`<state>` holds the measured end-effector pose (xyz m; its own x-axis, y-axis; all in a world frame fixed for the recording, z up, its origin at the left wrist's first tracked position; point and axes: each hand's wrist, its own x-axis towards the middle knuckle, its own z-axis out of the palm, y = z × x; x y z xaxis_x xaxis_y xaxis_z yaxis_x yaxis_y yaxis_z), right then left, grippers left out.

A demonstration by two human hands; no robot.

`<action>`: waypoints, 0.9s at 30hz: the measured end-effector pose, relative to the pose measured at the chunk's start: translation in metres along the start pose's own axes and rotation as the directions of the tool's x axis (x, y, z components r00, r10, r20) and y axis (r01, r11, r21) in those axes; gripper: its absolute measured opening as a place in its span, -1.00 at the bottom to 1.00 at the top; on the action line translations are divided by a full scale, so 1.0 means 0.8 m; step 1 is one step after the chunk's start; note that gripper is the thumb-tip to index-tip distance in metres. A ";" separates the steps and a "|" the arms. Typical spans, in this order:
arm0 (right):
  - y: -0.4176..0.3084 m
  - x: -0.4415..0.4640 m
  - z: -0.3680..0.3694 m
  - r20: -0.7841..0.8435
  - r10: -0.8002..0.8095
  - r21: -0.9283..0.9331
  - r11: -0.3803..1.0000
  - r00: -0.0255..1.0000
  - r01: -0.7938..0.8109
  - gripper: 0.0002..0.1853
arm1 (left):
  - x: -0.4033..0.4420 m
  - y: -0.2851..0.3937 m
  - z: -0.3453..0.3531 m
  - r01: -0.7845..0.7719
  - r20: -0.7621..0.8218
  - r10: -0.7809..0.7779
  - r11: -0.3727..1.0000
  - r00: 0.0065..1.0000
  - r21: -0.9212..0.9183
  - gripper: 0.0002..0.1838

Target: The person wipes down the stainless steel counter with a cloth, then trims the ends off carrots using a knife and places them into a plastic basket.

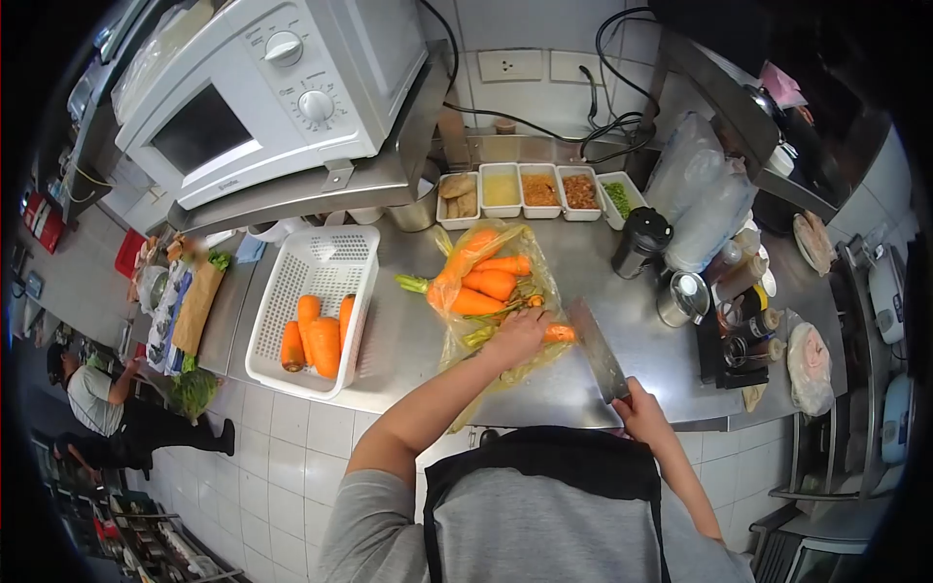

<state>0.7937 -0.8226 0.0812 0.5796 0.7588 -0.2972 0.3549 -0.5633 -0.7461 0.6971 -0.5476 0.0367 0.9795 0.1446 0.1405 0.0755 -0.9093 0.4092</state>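
My right hand (pixel 641 410) grips the handle of a cleaver (pixel 596 348), its broad blade pointing away from me over the steel counter. My left hand (pixel 519 336) is closed over a carrot (pixel 559 332), whose orange end shows beside the blade. Under and behind that hand lies a yellowish plastic bag (pixel 544 255) with several carrots (pixel 491 283) in and on it, some with green stem stubs. To the left stands a white perforated basket (pixel 279 335) holding several more carrots (pixel 324 345).
White trays of chopped ingredients (pixel 539 189) line the back. A black lidded tumbler (pixel 642 243), a metal canister (pixel 683 298) and a bottle rack (pixel 739 335) stand right. A microwave (pixel 262 97) sits on a shelf at upper left. Another person (pixel 107 398) stands far left.
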 end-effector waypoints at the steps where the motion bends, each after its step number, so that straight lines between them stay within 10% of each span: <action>1: 0.003 0.001 0.000 -0.011 -0.007 -0.010 1.000 1.000 0.007 -0.77 | 0.006 0.002 0.004 0.035 0.030 -0.038 0.993 0.999 0.117 -0.51; 13: -0.041 0.004 -0.032 0.003 -0.117 -0.033 0.993 0.993 0.117 -0.77 | -0.032 0.004 -0.066 0.415 0.075 -0.449 0.869 0.890 0.270 -0.26; 22: -0.103 0.079 -0.022 0.158 -0.299 -0.456 0.823 0.941 0.338 -0.77 | -0.050 0.004 -0.063 0.591 0.260 -0.609 0.792 0.749 0.153 -0.23; 27: -0.050 0.064 -0.037 0.108 -0.180 -0.549 0.809 0.978 0.210 -0.77 | -0.089 -0.016 -0.109 0.656 -0.019 -0.656 0.755 0.755 -0.012 -0.32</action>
<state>0.8305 -0.7711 0.1132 0.4230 0.8789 -0.2205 0.8115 -0.4758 -0.3393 0.6103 -0.5126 0.1000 0.6863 0.7126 -0.1454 0.6970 -0.5872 0.4117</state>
